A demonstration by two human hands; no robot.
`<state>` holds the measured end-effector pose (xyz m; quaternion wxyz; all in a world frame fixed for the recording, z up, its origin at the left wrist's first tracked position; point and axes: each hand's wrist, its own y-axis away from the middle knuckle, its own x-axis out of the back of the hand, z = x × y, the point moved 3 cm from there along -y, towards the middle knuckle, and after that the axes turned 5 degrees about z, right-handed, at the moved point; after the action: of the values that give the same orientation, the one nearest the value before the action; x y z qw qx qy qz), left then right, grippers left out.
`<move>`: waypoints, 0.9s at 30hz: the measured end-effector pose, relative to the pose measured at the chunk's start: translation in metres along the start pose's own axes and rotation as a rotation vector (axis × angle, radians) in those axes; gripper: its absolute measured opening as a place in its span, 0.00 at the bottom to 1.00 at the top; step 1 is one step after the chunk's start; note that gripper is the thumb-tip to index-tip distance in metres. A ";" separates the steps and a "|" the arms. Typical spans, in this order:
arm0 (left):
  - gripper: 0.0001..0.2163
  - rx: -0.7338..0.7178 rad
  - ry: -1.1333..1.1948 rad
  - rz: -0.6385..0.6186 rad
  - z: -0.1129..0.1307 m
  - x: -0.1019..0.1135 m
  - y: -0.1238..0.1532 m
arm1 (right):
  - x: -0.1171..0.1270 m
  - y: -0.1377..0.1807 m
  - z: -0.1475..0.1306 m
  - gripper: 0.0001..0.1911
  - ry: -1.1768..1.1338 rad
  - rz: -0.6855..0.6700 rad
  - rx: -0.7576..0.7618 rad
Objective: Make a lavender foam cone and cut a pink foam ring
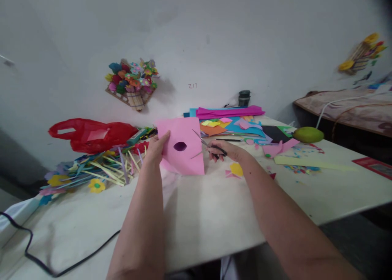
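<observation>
My left hand pinches the left edge of a pink paper sheet, thumb on its front. The sheet is held upright over the table, and a dark purple oval shows near its middle. In my right hand are scissors with black handles. Their blades are spread apart and lie at the right edge of the sheet, one above the other; whether they touch the paper I cannot tell. A yellow paper piece and a small pink scrap lie below my right hand.
On the left of the white table are a red plastic bag and paper flowers with strips. Coloured sheets, a green fruit and scraps lie right. A black cable crosses the front left.
</observation>
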<state>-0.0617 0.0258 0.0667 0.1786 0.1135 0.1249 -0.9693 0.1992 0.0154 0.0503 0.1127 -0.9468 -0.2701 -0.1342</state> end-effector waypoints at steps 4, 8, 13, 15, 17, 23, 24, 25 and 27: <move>0.17 0.008 -0.009 -0.011 0.002 -0.001 0.001 | 0.000 -0.002 0.003 0.11 0.011 -0.020 -0.001; 0.17 0.011 -0.011 -0.014 0.004 -0.002 0.003 | 0.001 -0.004 0.008 0.10 0.030 -0.029 0.018; 0.17 0.025 -0.013 -0.003 0.004 -0.001 0.003 | 0.001 -0.005 0.010 0.08 0.037 -0.016 0.006; 0.16 0.024 -0.008 0.000 0.003 -0.001 0.002 | 0.001 -0.004 0.009 0.08 0.031 -0.007 -0.005; 0.16 0.018 -0.005 -0.005 0.003 -0.001 0.002 | 0.000 -0.004 0.007 0.08 0.016 -0.001 -0.013; 0.16 0.018 0.009 -0.009 0.003 -0.002 0.002 | -0.001 -0.003 0.005 0.09 -0.063 -0.006 -0.030; 0.16 0.018 0.012 -0.013 0.004 -0.002 0.003 | -0.001 -0.004 0.005 0.10 -0.082 -0.007 -0.033; 0.16 0.017 0.013 -0.017 0.004 -0.002 0.003 | -0.002 -0.004 0.006 0.10 -0.099 -0.006 -0.033; 0.16 0.010 0.014 -0.018 0.004 -0.002 0.003 | -0.001 -0.004 0.006 0.09 -0.122 -0.005 -0.031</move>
<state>-0.0597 0.0227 0.0704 0.1684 0.1199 0.1222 -0.9707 0.1972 0.0195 0.0446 0.0808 -0.9541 -0.2768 -0.0806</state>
